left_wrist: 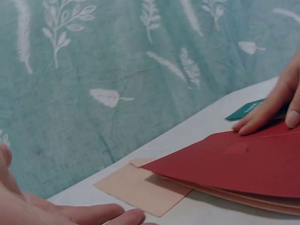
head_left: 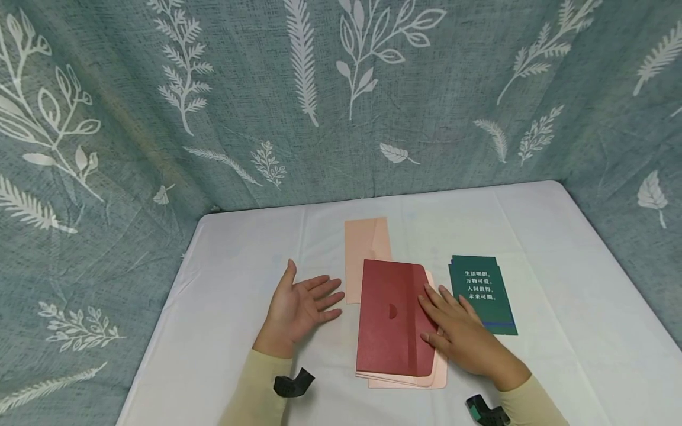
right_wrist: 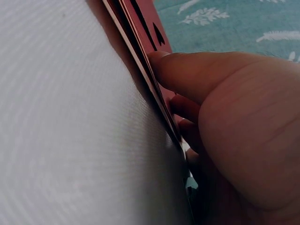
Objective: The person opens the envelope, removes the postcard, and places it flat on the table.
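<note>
A dark red envelope with a flap and a small half-round tab lies on a stack of pink envelopes, whose edges show along its bottom and right side. My right hand rests on the red envelope's right edge, fingers stretched over the flap and thumb at the side. In the right wrist view the thumb lies against the stack's edge. To the left of the stack, my left hand is held palm up with fingers spread, holding nothing. Partly under the red envelope is another pink envelope.
Green cards with white printed characters lie stacked just right of the right hand. A white cloth covers the table. Behind it and along the sides hangs a teal curtain with white leaf patterns.
</note>
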Demonstrator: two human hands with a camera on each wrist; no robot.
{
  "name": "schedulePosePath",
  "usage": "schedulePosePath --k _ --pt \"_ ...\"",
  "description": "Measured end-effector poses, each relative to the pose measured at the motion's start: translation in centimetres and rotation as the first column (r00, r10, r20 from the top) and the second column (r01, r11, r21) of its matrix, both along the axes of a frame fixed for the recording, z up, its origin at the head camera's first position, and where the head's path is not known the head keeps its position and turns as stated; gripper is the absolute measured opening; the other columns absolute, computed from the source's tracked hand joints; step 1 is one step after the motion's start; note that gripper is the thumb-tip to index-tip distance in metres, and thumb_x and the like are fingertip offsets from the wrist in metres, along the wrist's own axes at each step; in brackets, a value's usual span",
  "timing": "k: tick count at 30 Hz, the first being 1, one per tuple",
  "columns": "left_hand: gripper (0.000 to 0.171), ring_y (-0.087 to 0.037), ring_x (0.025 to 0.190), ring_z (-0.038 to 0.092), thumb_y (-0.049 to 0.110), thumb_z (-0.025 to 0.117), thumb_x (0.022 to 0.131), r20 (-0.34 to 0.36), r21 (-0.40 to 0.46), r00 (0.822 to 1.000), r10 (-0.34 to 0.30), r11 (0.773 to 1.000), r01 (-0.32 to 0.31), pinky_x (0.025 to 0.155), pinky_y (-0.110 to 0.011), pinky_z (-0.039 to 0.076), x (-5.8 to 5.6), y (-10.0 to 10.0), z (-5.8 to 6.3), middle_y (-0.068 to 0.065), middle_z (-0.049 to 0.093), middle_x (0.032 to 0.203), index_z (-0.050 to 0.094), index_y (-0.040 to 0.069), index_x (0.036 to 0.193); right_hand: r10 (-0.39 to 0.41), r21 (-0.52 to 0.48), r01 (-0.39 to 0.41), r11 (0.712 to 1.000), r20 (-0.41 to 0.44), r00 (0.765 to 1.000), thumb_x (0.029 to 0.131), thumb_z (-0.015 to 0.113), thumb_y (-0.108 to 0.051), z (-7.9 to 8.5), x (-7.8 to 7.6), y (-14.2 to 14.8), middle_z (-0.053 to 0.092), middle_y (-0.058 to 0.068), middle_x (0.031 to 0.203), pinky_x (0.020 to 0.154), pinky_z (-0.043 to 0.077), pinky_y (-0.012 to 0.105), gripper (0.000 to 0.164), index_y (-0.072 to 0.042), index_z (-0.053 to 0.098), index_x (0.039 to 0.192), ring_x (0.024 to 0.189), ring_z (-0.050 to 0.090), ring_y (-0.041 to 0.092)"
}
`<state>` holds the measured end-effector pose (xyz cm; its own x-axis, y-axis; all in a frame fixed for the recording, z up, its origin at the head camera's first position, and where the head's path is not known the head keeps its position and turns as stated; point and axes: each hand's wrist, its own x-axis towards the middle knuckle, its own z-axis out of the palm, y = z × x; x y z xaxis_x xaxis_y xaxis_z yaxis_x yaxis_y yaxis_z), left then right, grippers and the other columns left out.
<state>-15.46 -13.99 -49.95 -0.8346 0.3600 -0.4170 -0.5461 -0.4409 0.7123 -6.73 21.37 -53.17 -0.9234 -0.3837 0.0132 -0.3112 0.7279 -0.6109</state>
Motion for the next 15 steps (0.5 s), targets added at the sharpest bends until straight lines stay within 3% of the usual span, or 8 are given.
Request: schedulePosePath --k 5,10,15 --pt "0.108 -0.054 0.153 0.035 0.075 0.022 0.109 0.053 0.044 0.998 -0.047 0.998 0.044 0.116 -0.067 0.037 -0.9 -0.7 -0.2 -0.033 0.032 0.169 0.013 -0.016 0.165 -0.004 0.001 0.004 1.000 0.009 1.000 0.107 0.071 -0.036 -0.1 0.0 0.0 0.028 0.012 0.177 0.124 0.007 0.068 0.071 -0.004 0.045 0.165 0.162 0.017 0.043" --pt "0.107 -0.052 0.156 0.029 0.073 0.022 0.110 0.070 0.103 0.992 -0.103 0.990 0.096 0.119 -0.071 0.028 -1.6 -0.9 -0.1 -0.033 0.024 0.172 0.002 -0.016 0.166 -0.004 0.000 0.004 1.000 0.021 1.000 0.106 0.071 -0.035 -0.2 -0.1 0.0 0.027 0.012 0.177 0.124 0.006 0.068 0.072 -0.004 0.045 0.165 0.163 0.016 0.042" --pt "0.107 -0.052 0.157 0.028 0.073 0.024 0.110 0.083 0.120 0.990 -0.111 0.988 0.100 0.120 -0.073 0.023 -1.9 -0.9 -0.1 -0.034 0.022 0.172 0.000 -0.016 0.166 -0.003 -0.016 0.003 1.000 0.023 1.000 0.107 0.070 -0.036 0.0 -0.1 0.0 0.028 0.013 0.177 0.124 0.006 0.069 0.071 -0.004 0.045 0.165 0.163 0.016 0.043"
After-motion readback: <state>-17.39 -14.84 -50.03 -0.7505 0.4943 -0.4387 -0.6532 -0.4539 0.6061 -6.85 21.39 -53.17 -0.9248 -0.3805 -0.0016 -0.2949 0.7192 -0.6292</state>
